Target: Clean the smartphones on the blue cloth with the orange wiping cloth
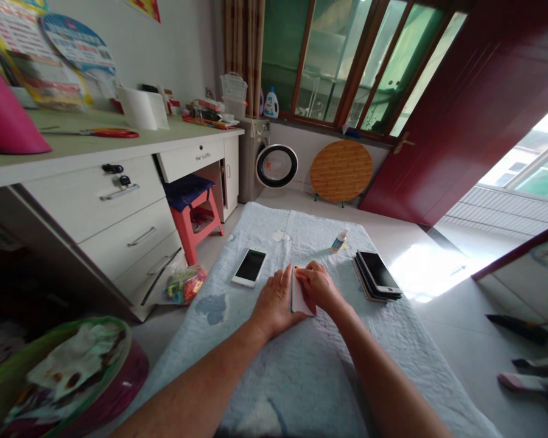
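Observation:
A flat, pale phone (300,302) lies on the blue cloth between my hands, its face partly covered by them. My left hand (274,303) grips it, fingers along the left side and thumb at the near edge. Pinched in my right hand (320,287) is a small orange cloth (304,272), pressed on the phone's far end. Left of my hands rests a white phone with a dark screen (250,266). Over to the right is a stack of phones (380,274), a white-framed one on top. Behind it stands a small spray bottle (339,241).
The light blue quilted cloth (301,389) covers the work surface. At left are a white desk with drawers (119,213), a pink stool (194,222) and a waste bin (130,359). Farther back are an open washing machine (253,158) and a round wooden tabletop (341,171).

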The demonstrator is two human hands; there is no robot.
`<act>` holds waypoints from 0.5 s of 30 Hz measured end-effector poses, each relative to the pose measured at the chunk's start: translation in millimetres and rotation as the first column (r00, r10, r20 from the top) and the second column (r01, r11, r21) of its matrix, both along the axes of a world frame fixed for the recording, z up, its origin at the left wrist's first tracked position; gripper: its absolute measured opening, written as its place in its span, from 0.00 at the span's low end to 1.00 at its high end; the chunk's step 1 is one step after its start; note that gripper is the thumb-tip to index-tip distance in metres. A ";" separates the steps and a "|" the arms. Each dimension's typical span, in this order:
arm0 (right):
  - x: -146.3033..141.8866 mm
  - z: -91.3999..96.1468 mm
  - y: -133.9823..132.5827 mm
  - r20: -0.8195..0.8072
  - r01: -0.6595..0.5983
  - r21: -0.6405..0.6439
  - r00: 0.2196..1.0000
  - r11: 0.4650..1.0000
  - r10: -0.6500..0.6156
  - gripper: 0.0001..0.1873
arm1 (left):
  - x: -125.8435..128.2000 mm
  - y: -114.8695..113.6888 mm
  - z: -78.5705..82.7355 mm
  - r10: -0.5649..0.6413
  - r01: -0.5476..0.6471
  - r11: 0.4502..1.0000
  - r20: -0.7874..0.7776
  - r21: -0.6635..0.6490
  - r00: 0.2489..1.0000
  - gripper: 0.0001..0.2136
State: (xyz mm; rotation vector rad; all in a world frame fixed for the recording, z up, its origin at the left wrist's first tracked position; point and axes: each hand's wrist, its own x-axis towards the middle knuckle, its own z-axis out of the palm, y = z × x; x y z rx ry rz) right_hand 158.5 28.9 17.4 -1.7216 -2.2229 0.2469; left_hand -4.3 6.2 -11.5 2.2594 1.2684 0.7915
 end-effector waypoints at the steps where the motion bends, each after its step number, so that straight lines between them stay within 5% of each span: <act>1: 1.5 -1.8 3.6 0.017 0.032 0.015 0.999 0.999 -0.032 0.14 | 0.0 0.1 -0.3 -0.001 0.001 1.000 -0.003 0.001 1.000 0.54; 6: 3.3 -9.3 8.8 0.064 0.096 0.061 0.993 0.994 -0.100 0.15 | 0.5 -0.2 -0.6 -0.006 0.006 1.000 -0.015 0.002 1.000 0.53; 15: -9.9 -7.7 13.5 0.051 0.021 0.046 0.998 0.999 -0.023 0.13 | 0.3 -0.3 1.8 0.007 -0.006 1.000 -0.071 0.012 0.997 0.49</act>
